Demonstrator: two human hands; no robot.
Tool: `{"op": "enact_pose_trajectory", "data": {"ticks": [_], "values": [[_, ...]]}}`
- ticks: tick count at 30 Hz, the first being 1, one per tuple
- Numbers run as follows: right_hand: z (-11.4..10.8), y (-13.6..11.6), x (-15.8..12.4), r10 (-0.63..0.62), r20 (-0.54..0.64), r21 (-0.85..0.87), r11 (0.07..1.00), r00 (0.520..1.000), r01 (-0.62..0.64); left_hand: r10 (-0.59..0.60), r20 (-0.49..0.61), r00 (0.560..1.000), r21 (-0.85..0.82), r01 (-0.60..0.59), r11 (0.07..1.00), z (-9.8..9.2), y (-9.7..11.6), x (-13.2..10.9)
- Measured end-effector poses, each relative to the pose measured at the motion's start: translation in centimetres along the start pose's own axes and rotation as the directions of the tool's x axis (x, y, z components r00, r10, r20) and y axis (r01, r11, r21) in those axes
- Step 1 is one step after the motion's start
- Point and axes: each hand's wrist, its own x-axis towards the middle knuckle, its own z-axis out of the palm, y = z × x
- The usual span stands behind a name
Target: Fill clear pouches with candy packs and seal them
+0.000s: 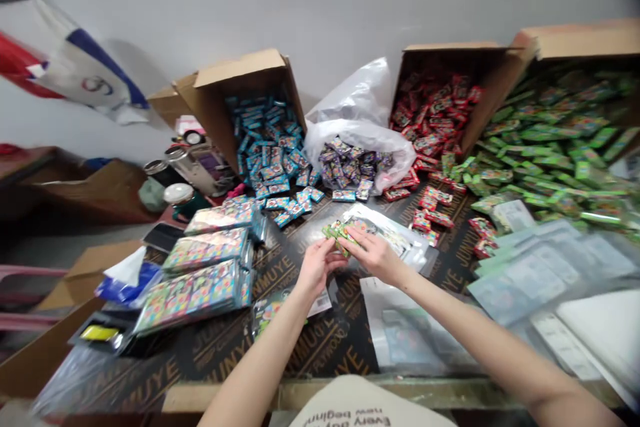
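Small green wrapped packets point(336, 231) are pinched between the fingers of my left hand point(319, 260) and my right hand point(373, 252), which meet over the middle of the table. Just behind them lies a clear plastic pouch point(407, 240) with printed artwork, partly covered by my right hand. A printed pouch with green artwork point(267, 310) rests flat near my left forearm. How many green packets I hold, I cannot tell.
Cartons of blue packets point(270, 160), red packets point(435, 113) and green packets point(545, 140) line the back. Between them stands a white bag of purple packets point(345, 163). Stacked filled pouches point(195, 293) lie left; flat clear pouches point(535, 273) lie right. Lidded cups point(179, 195) stand at the left.
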Motion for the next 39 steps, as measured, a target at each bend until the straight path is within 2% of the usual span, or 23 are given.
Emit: {"op": "enact_pose_trajectory", "data": {"ticks": [3,5,8,10,13,15,17,18,19,20,21,22,24,25,26,28,30,31,32,34,36,37,39], "values": [[1.0,-1.0,1.1,0.12,0.031,-0.031,0.992,0.992,-0.119,0.03,-0.084,0.996,0.0,-0.031,1.0,-2.2,0.1,0.5],[0.9,-1.2,1.8,0.185,0.036,0.038,0.982,0.982,-0.186,0.021,-0.07,0.997,0.016,-0.02,1.0,-3.6,0.1,0.0],[0.4,-2.1,2.4,0.144,0.071,0.298,0.941,0.987,-0.159,-0.021,0.012,1.0,0.029,0.02,0.999,-4.6,0.0,-1.2],[0.0,-3.1,2.5,0.128,0.076,0.496,0.856,0.989,-0.149,-0.052,0.073,0.996,0.031,0.05,0.998,-4.7,-0.1,-2.1],[-0.6,-4.5,2.4,0.191,0.121,0.759,0.615,0.974,-0.215,-0.043,0.092,0.995,0.0,0.043,0.999,-4.5,0.1,-3.5],[-0.9,-4.9,2.2,0.223,0.272,0.878,0.34,0.936,-0.336,0.08,0.044,0.996,0.034,-0.082,0.996,-4.4,0.4,-4.4],[-0.9,-5.1,1.8,0.171,0.497,0.858,0.052,0.851,-0.512,0.247,0.053,0.968,0.178,-0.253,0.951,-4.3,0.8,-5.2],[-0.8,-5.1,1.5,0.118,0.604,0.796,-0.04,0.788,-0.604,0.3,0.088,0.95,0.266,-0.312,0.912,-4.2,0.8,-5.5],[-0.7,-5.1,1.3,0.079,0.686,0.728,-0.081,0.723,-0.681,0.311,0.12,0.943,0.337,-0.333,0.88,-4.1,0.8,-5.6],[-0.6,-5.2,1.0,0.09,0.731,0.682,-0.077,0.677,-0.727,0.288,0.124,0.95,0.377,-0.314,0.871,-4.1,0.6,-5.7],[-0.5,-5.2,0.8,0.158,0.729,0.678,-0.034,0.666,-0.734,0.246,0.093,0.965,0.379,-0.263,0.887,-4.0,0.2,-5.7],[-0.4,-5.4,0.7,0.272,0.666,0.71,0.056,0.695,-0.702,0.2,0.041,0.979,0.349,-0.202,0.915,-3.9,-0.2,-5.6],[-0.6,-5.9,0.4,0.446,0.366,0.751,0.377,0.817,-0.543,0.12,-0.053,0.991,0.249,-0.103,0.963,-3.8,-1.3,-5.3],[-0.7,-6.2,0.4,0.432,0.204,0.71,0.553,0.879,-0.436,0.101,-0.079,0.992,0.216,-0.082,0.973,-3.8,-1.8,-5.2],[-0.8,-6.5,0.3,0.356,0.092,0.64,0.694,0.93,-0.329,0.09,-0.086,0.992,0.199,-0.071,0.977,-3.9,-2.2,-5.1],[-1.0,-6.9,0.1,0.183,0.022,0.516,0.84,0.983,-0.168,0.094,-0.062,0.994,0.227,-0.077,0.971,-4.4,-2.7,-5.3],[-0.7,-6.8,-0.5,0.122,0.012,0.452,0.885,0.992,-0.114,0.159,-0.005,0.987,0.376,-0.146,0.915,-5.4,-2.9,-5.9],[-0.4,-6.5,-0.9,0.127,0.007,0.425,0.898,0.992,-0.118,0.211,0.042,0.977,0.506,-0.203,0.839,-6.2,-2.9,-6.2],[-0.1,-6.2,-1.3,0.144,0.003,0.395,0.909,0.99,-0.133,0.256,0.101,0.961,0.647,-0.259,0.717,-7.0,-3.0,-6.6],[0.9,-5.4,-2.2,0.169,0.016,0.336,0.927,0.986,-0.164,0.274,0.214,0.937,0.855,-0.316,0.411,-8.6,-3.3,-7.1],[1.8,-5.0,-3.0,0.164,0.064,0.304,0.936,0.984,-0.176,0.233,0.27,0.934,0.928,-0.317,0.197,-9.7,-3.8,-7.5],[2.1,-5.0,-3.2,0.153,0.1,0.31,0.934,0.983,-0.177,0.218,0.281,0.935,0.938,-0.316,0.146,-10.0,-4.1,-7.6],[2.2,-5.3,-3.4,0.109,0.186,0.374,0.911,0.976,-0.173,0.212,0.31,0.927,0.933,-0.339,0.118,-10.2,-4.4,-7.8]]}}
